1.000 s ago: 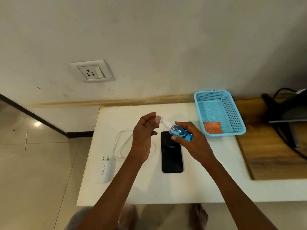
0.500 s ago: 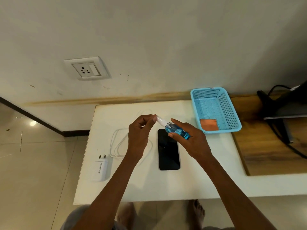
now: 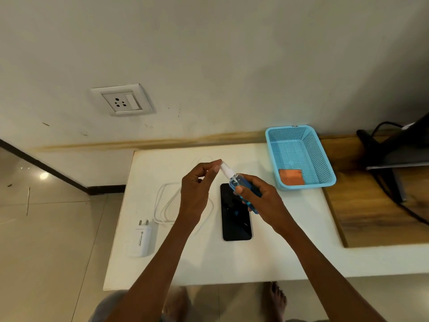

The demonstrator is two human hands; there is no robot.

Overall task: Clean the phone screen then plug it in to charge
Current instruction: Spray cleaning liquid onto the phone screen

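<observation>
A black phone [image 3: 236,219] lies screen up on the white table [image 3: 232,259]. Just above its top end my right hand [image 3: 262,201] grips a small spray bottle of blue liquid [image 3: 235,181], tilted with its white nozzle pointing up and left. My left hand [image 3: 197,187] pinches the bottle's white cap [image 3: 222,167] between thumb and fingers. A white charger plug [image 3: 141,239] lies at the table's left edge with its white cable [image 3: 167,205] looped beside it, partly behind my left wrist. An orange cloth [image 3: 291,176] sits inside the blue basket.
The blue mesh basket [image 3: 299,156] stands at the table's back right. A wall socket with a switch [image 3: 121,101] is on the wall, up left. A wooden surface [image 3: 376,205] with a dark stand and cables adjoins the table on the right. My bare feet show below the table.
My hands stay together on the bottle and its cap over the phone's top end, almost unmoved. The whole scene has shifted slightly in the view with my head.
</observation>
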